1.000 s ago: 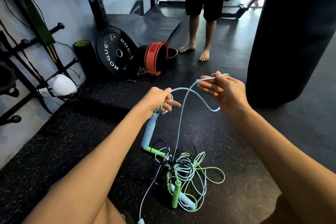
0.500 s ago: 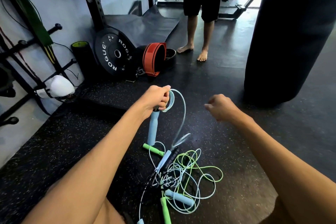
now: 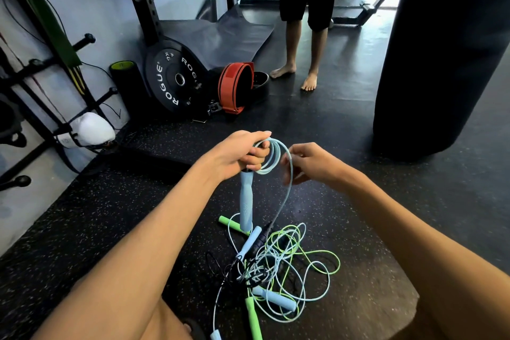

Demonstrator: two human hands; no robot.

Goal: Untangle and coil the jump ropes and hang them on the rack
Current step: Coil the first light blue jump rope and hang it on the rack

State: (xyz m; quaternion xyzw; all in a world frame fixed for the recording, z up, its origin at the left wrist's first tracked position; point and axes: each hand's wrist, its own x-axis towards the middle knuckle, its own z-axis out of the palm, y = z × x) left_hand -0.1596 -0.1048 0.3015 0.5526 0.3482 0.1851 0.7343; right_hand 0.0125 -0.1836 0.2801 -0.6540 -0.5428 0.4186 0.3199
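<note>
My left hand [image 3: 240,154] grips the top of a light blue jump rope handle [image 3: 246,201] that hangs straight down, together with a few small coils of its light blue cord [image 3: 271,157]. My right hand [image 3: 311,164] is just to the right of the coils and pinches the same cord where it runs down to the floor. Below lies a tangled pile of ropes [image 3: 276,265] in light blue, green and black, with a green handle [image 3: 254,317] and another blue handle [image 3: 276,298]. The black peg rack [image 3: 36,63] stands on the wall at far left.
A black weight plate [image 3: 174,80], a foam roller [image 3: 124,77] and a red belt [image 3: 237,85] sit against the rig upright. A black punching bag [image 3: 441,50] hangs at right. A barefoot person [image 3: 300,36] stands beyond. A white boxing glove [image 3: 91,130] hangs on the rack.
My right hand dropped away from the cord, then came back to it beside my left hand. The coils at my left hand have grown, and the floor pile shifted a little.
</note>
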